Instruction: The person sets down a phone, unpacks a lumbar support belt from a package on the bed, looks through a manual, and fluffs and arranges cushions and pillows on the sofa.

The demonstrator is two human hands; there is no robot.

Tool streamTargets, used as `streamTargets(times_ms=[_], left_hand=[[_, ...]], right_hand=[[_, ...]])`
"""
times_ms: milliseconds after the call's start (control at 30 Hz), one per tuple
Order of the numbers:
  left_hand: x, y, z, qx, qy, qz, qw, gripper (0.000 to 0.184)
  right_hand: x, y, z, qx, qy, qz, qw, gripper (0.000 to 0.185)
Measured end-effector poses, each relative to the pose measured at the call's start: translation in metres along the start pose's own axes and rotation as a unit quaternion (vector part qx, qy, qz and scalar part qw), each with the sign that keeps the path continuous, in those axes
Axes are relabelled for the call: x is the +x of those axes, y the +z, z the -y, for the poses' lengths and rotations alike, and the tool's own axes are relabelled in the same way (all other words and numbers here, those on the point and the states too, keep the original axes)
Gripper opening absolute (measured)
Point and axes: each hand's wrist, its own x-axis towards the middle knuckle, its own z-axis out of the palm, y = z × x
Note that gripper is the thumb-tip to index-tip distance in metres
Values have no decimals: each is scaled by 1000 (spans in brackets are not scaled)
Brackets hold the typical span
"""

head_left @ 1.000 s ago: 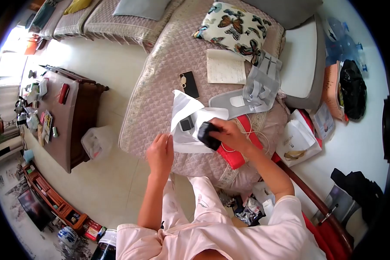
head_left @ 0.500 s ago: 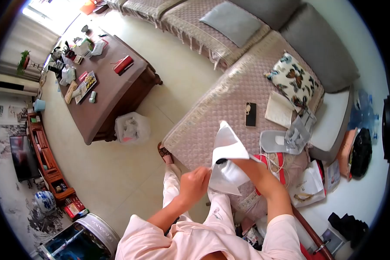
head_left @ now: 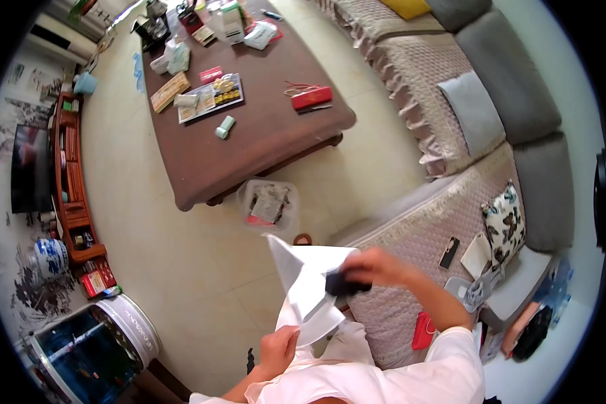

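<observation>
My left hand [head_left: 278,350] is closed on the lower edge of a white bag [head_left: 305,281], which looks like stiff paper or plastic with creased, pointed corners. The bag hangs in front of my body. At its right side my right hand [head_left: 378,266] grips a black object [head_left: 347,285], blurred and partly covered by the fingers, so its kind does not show. That object overlaps the bag; whether part of it is inside I cannot tell.
A brown-covered table [head_left: 249,158] holds a red case [head_left: 311,98], a tray [head_left: 212,98] and several small things. Below its edge stands a lined bin [head_left: 291,219]. To my right is a quilted sofa [head_left: 411,249] with a butterfly cushion [head_left: 505,222]. A fish tank [head_left: 81,360] stands lower left.
My right hand, earlier reaching inside the white bag, now shows outside it with the black object. The bag has shifted left, and my view has turned toward the table.
</observation>
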Motion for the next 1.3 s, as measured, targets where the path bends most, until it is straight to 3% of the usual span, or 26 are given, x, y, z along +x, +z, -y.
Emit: streamTargets(times_ms=[67,133,167,200,267,333,400,533,600,667,700,733,767,800,867,900,1000,1100,1200,1300], left_hand=[[2,-24,22,2,-11,-30,1000,8],[5,-45,40,4,-45,-45,998,11],[8,-54,47,11,-56,-66,996,11],[12,-62,53,19,-68,-87,994,11],[18,-79,59,22,-108,-102,989,12],[22,-96,60,13,-164,-88,982,18],[28,-100,72,64,-151,-158,974,10],[24,-103,89,99,-173,-162,966,10],[34,-109,81,81,-168,-158,970,7],[55,-111,68,44,-141,-155,977,4],[54,-108,66,58,-142,-136,979,2],[50,-103,67,71,-139,-111,981,3],[48,-99,64,85,-134,-82,984,6],[49,-96,55,82,-120,-67,987,11],[52,-88,39,73,-91,-32,993,23],[53,-83,31,71,-62,-8,996,19],[53,-62,9,76,34,45,996,10],[59,-33,-21,87,159,60,982,4],[57,1,-60,67,245,121,959,3],[50,24,-107,114,284,226,925,7]], right_hand=[[75,-26,-29,41,-6,-191,981,8],[164,-49,-99,3,-11,-276,961,13],[208,-57,-140,49,38,-286,956,12],[255,-61,-198,-11,46,-341,939,14],[334,-71,-271,0,199,-346,917,22],[391,-73,-287,46,241,-381,891,25],[435,-71,-292,189,200,-411,869,31],[463,-73,-312,-3,111,-434,894,38],[437,-72,-281,-96,92,-432,892,41],[388,-51,-237,127,25,-268,955,37],[359,-34,-223,129,-45,-187,973,38],[315,-21,-184,237,44,-56,969,41],[279,-7,-167,177,6,21,984,46],[235,6,-137,266,48,90,959,50],[160,29,-112,292,56,177,938,69],[123,33,-96,251,59,181,949,73],[25,55,-76,40,-15,19,999,76],[-54,87,-82,-183,110,-203,956,56],[-126,102,-95,-200,245,-273,909,20],[-186,140,-72,-148,284,-354,879,11]])
